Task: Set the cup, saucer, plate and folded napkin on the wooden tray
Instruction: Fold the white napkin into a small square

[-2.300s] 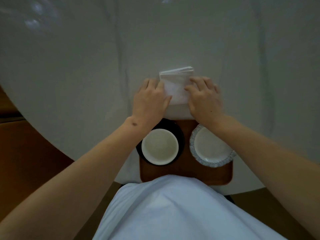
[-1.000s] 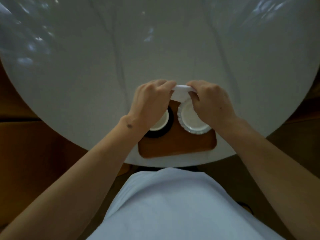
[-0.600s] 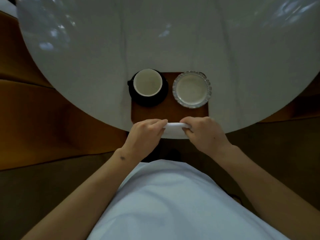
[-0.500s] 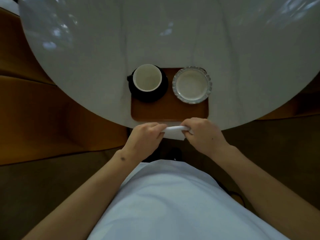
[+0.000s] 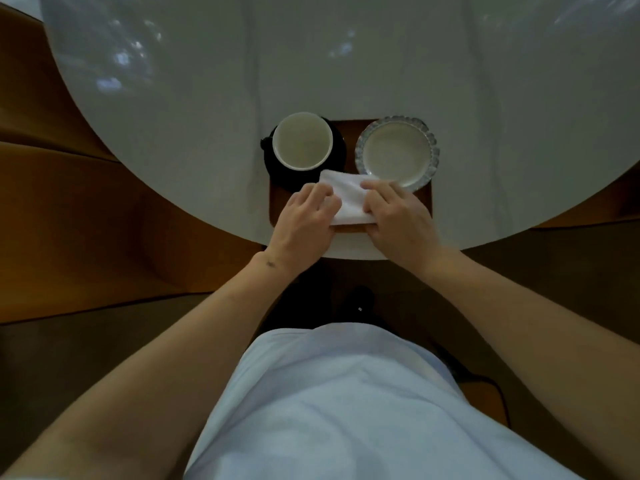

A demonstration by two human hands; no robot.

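Presently: folded napkin (image 5: 349, 199), gripped at its sides by left hand (image 5: 308, 220) and right hand (image 5: 398, 216), over wooden tray (image 5: 277, 206), near half. Risk: far corners lodge on plate (image 5: 396, 154) rim or saucer (image 5: 277, 169), propping it askew; folds may spring open on release.

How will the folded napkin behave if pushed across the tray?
Probably floppy: the napkin is thin layered cloth, gripped at both ends by left hand and right hand. Likely light; a one-sided push may bunch or unfold it.
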